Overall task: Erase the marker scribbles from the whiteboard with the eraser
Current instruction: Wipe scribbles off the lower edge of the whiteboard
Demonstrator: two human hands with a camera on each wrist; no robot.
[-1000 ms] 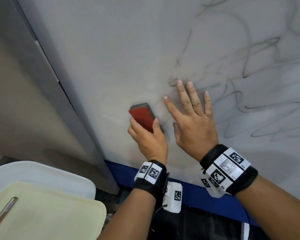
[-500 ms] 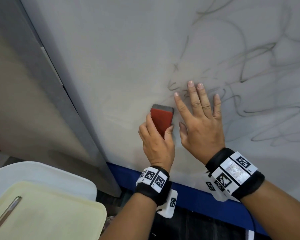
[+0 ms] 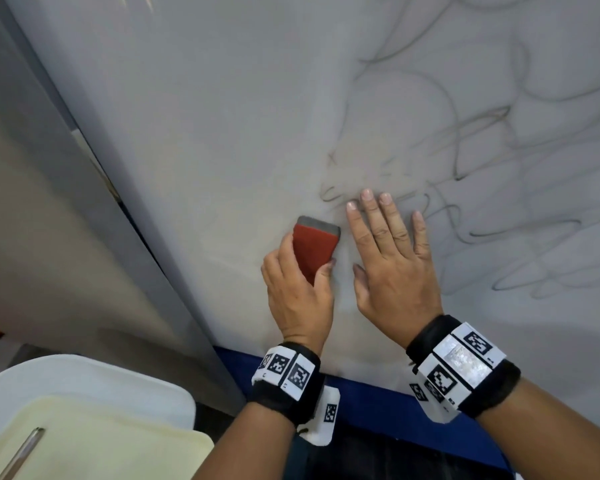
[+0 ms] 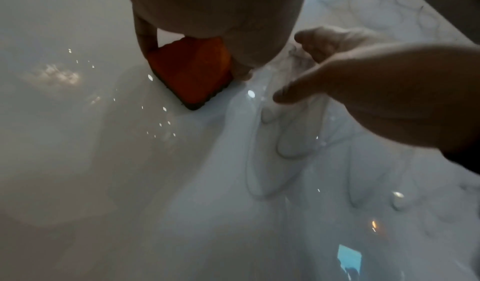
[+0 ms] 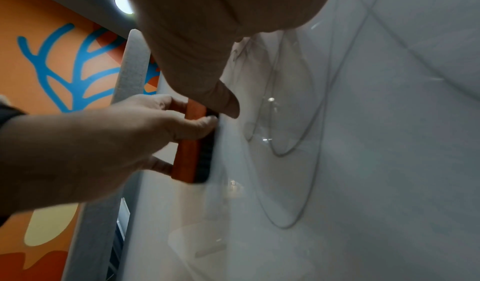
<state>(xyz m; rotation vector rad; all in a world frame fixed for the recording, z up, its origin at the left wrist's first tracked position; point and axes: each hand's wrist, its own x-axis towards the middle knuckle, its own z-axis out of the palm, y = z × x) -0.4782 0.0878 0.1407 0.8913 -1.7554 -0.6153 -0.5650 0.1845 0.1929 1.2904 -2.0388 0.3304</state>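
Note:
A red eraser [image 3: 314, 249] with a dark felt face is pressed flat against the whiteboard [image 3: 222, 98]. My left hand [image 3: 300, 289] grips it, thumb on its right edge and fingers on its left. The eraser [image 4: 191, 74] shows under my palm in the left wrist view, and the eraser [image 5: 193, 154] appears edge-on in the right wrist view. My right hand [image 3: 390, 258] lies flat on the board just right of the eraser, fingers straight and spread. Faint dark marker scribbles [image 3: 482, 188] cover the board from my right fingertips out to the right.
The whiteboard's grey frame [image 3: 94, 188] runs down the left side. A blue ledge [image 3: 371, 400] lies along the board's bottom edge. At lower left sits a white tray [image 3: 84, 382] under a cream tray [image 3: 101, 445] holding a metal pen-like rod [image 3: 21, 452].
My left hand has slid the eraser to the right and turned it more upright, bringing it close beside my right hand. The right hand stays flat on the board.

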